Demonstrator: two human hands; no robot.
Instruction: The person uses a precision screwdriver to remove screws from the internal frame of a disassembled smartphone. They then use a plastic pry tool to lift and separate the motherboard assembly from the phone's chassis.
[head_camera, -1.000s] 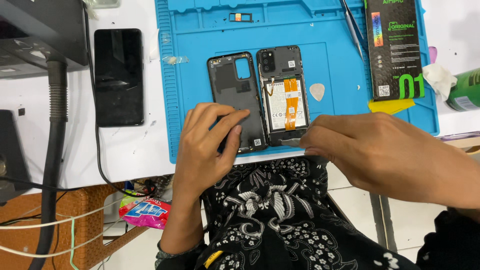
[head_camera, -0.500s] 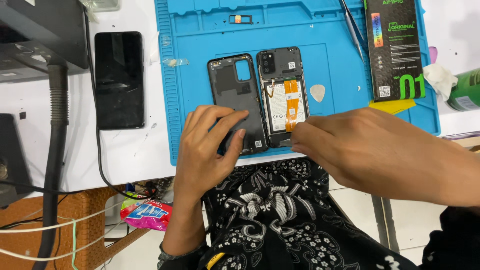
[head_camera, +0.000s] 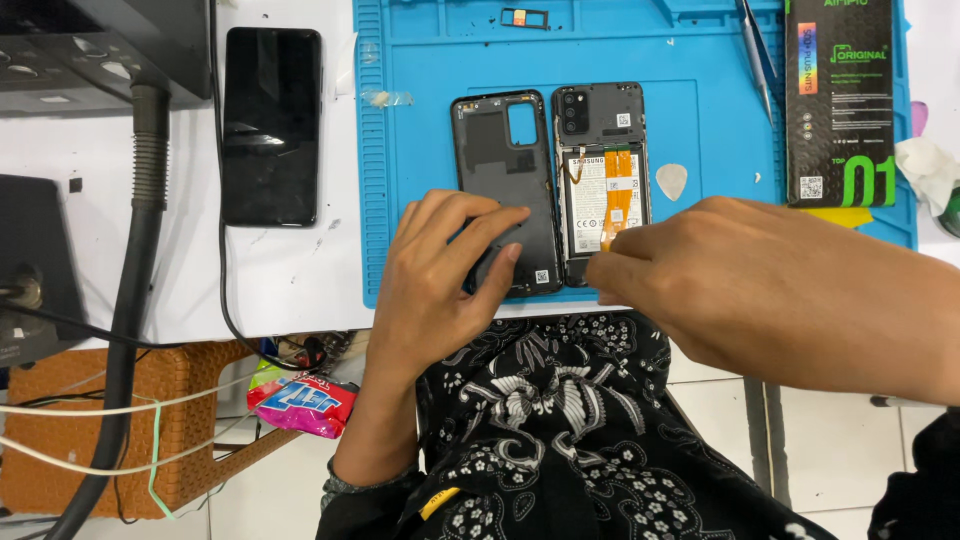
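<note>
A black phone back cover (head_camera: 500, 150) lies face down on the blue work mat (head_camera: 700, 60). Beside it on the right lies an opened phone (head_camera: 600, 150) showing its battery and an orange flex strip. My left hand (head_camera: 440, 270) rests with spread fingers on the lower part of the back cover. My right hand (head_camera: 740, 280) comes in from the right. Its fingertips are pinched together at the lower end of the opened phone, by the orange strip. Whatever they pinch is hidden.
A white pick (head_camera: 671, 181) lies right of the opened phone. A black box (head_camera: 840, 100) and tweezers (head_camera: 755, 50) sit at the mat's right, a small card tray (head_camera: 523, 17) at its top. A dark phone (head_camera: 272, 125) and a thick hose (head_camera: 140, 200) lie left.
My right hand has moved left along the mat's front edge to the opened phone's lower end. My left hand has stayed on the back cover.
</note>
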